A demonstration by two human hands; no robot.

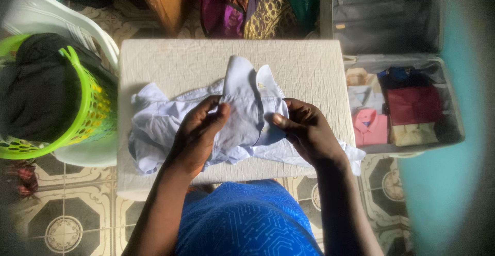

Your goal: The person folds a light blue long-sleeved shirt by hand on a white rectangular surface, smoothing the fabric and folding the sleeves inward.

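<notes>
Both hands pinch the pale blue shirt [242, 117] near its collar, which lies on the white padded table [170, 60]. The left hand [198, 132] has thumb and fingers closed on the placket edge just below the collar; the right hand [304, 129] nips the opposite front edge between thumb and forefinger, seemingly at a button, though that spot is too small to make out. Between the two grips the collar stands up and away from the person; the sleeves and body lie crumpled outward to the left of the left hand and trail off the near table edge beyond the right wrist. The likely trouble: the grips are fingertip-light, so the smooth cloth could slip out if tugged. The hanging tail past the right hand could drag the rest toward the floor. The bunched cloth under the left palm may set creases. The green basket [85, 117] and the open suitcase [448, 106] sit well outside either hand.
</notes>
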